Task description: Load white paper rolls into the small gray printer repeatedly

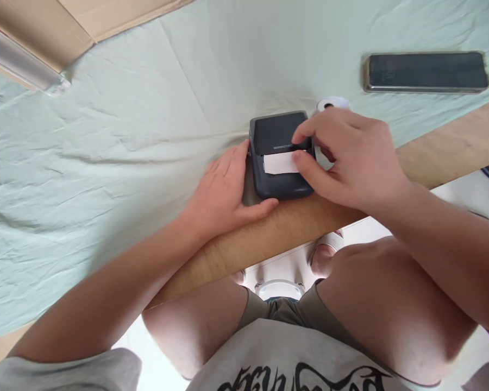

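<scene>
A small dark label printer [283, 187] lies near the table's front edge, with a white paper strip [279, 163] coming out of the slot below its lid. My left hand [224, 190] rests flat along the printer's left side, its fingers stretched out and its thumb by the front edge. Over the printer's right side is my right hand [350, 157]. Its thumb touches the right end of the strip, while the index finger is held apart from it, over the lid. The other right fingers are curled and partly hidden. Behind this hand stands a white paper roll [333, 103], partly covered.
A dark phone [427, 71] in a clear case lies at the back right. Cardboard [122, 16] and a clear plastic piece [24, 60] are at the far left. A wrinkled pale green cloth [155, 108] covers the table, whose wooden edge [236, 250] shows in front.
</scene>
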A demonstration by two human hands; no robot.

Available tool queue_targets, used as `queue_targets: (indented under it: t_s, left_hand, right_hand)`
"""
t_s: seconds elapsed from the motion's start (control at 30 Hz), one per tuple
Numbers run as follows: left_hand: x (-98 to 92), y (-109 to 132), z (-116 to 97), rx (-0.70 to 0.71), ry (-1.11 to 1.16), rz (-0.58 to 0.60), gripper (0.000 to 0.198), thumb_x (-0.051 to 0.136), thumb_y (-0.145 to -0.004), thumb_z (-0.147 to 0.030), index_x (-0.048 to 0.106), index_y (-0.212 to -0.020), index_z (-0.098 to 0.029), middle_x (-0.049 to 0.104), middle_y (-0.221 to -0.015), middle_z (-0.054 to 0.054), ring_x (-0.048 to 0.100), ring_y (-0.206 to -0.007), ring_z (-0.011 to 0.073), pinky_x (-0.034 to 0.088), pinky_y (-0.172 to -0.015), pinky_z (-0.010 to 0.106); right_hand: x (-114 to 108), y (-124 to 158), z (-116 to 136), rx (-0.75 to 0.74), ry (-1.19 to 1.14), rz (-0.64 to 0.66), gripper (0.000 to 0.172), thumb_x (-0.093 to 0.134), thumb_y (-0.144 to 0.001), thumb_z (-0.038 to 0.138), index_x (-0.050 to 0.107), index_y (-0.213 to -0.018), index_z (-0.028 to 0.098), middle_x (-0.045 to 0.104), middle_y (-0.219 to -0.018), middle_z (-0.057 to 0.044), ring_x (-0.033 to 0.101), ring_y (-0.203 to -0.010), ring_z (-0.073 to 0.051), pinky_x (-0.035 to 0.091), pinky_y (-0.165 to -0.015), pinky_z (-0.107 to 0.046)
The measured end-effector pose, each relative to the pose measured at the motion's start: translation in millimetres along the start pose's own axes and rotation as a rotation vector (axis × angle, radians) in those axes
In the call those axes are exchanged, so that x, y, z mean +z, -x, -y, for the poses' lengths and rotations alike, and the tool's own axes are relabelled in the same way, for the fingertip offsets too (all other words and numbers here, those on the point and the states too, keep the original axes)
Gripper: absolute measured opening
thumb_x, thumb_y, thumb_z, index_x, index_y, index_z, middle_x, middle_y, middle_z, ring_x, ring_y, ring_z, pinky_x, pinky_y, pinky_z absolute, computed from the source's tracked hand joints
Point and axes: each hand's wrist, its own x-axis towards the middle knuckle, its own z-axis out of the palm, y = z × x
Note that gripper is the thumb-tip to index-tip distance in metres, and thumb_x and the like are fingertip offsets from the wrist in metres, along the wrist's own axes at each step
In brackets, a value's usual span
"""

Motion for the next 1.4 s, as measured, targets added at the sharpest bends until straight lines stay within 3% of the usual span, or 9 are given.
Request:
queue_targets:
  t_s: [0.1,0.33,0.43,0.6,0.73,0.93,1.17,1.33,1.4]
  left_hand:
    - [-2.9,0,-4,-0.017,-0.004,0.028,0.109,0.079,-0.102,-0.082,0.045,-0.183,-0.019,0.063,-0.185,0.026,0.062,-0.173,0.0524,0.053,-0.143,0.07]
    - [-4.6,7,-10,-0.068,-0.079,0.024,0.108,0.081,-0.102,-0.081,0.048,-0.186,-0.023,0.062,-0.19,0.019,0.064,-0.172,0.0491,0.055,-0.144,0.064]
    - [-5.4,9,-8,-0.046,-0.106,0.013,0.109,0.077,-0.103,-0.086,0.05,-0.187,-0.022,0.062,-0.19,0.02,0.067,-0.169,0.0489,0.057,-0.142,0.063]
    - [-9.6,7,-6,-0.009,-0.096,0.001,0.105,0.072,-0.106,-0.091,0.055,-0.185,-0.024,0.069,-0.184,0.016,0.075,-0.16,0.0466,0.061,-0.137,0.058]
    - [-11.1,3,-11,-0.012,-0.103,0.012,0.098,0.075,-0.105,-0.08,0.06,-0.181,-0.02,0.075,-0.176,0.016,0.081,-0.15,0.047,0.065,-0.13,0.058]
    - [-8.3,1,-16,-0.057,-0.073,0.015,0.094,0.083,-0.099,-0.064,0.056,-0.179,-0.022,0.073,-0.179,0.017,0.074,-0.161,0.0469,0.063,-0.135,0.06]
    - [-5.3,-4,-4,-0.082,0.055,0.003,0.115,0.09,-0.091,-0.078,0.048,-0.181,-0.021,0.067,-0.183,0.021,0.067,-0.167,0.0513,0.056,-0.141,0.068]
    - [-3.9,-2,1,-0.045,0.042,-0.004,0.118,0.086,-0.092,-0.087,0.048,-0.18,-0.019,0.068,-0.181,0.024,0.066,-0.167,0.0527,0.057,-0.139,0.069]
    - [-3.7,-1,1,-0.04,0.039,-0.015,0.116,0.086,-0.093,-0.084,0.046,-0.181,-0.019,0.067,-0.181,0.025,0.066,-0.167,0.0528,0.057,-0.138,0.07]
  right_hand:
    - [3,10,-18,0.023,-0.088,0.026,0.033,0.057,-0.114,0.053,0.072,-0.13,0.029,0.062,-0.074,0.0,0.05,-0.059,-0.018,0.036,-0.063,-0.041]
    - [5,6,-28,0.081,-0.213,0.085,0.051,0.056,-0.115,0.067,0.063,-0.149,0.03,0.06,-0.071,0.004,0.05,-0.055,-0.019,0.039,-0.062,-0.039]
    - [7,5,-27,0.088,-0.201,0.119,0.059,0.048,-0.116,0.072,0.058,-0.157,0.029,0.063,-0.077,0.001,0.051,-0.057,-0.021,0.037,-0.061,-0.04]
    - [8,4,-25,0.073,-0.269,0.189,0.07,0.042,-0.118,0.08,0.049,-0.164,0.028,0.075,-0.101,-0.004,0.059,-0.067,-0.021,0.05,-0.068,-0.042]
    - [7,2,-27,0.056,-0.316,0.204,0.078,0.039,-0.116,0.089,0.046,-0.167,0.029,0.074,-0.103,-0.003,0.064,-0.073,-0.02,0.051,-0.072,-0.04]
    - [5,-1,-32,0.064,-0.271,0.209,0.066,0.055,-0.113,0.064,0.047,-0.165,0.025,0.055,-0.068,0.007,0.051,-0.057,-0.021,0.043,-0.063,-0.041]
    - [-16,-16,-5,0.152,-0.346,0.034,0.044,0.071,-0.1,0.028,0.065,-0.144,0.028,0.043,-0.06,0.011,0.054,-0.058,-0.017,0.05,-0.075,-0.038]
    - [-15,-34,14,0.152,-0.252,-0.161,0.027,0.072,-0.099,0.018,0.067,-0.124,0.026,0.064,-0.07,0.008,0.058,-0.062,-0.015,0.058,-0.093,-0.041]
    - [-14,-40,11,0.156,-0.154,-0.152,0.019,0.075,-0.098,0.018,0.069,-0.114,0.027,0.075,-0.084,0.005,0.064,-0.07,-0.016,0.058,-0.099,-0.044]
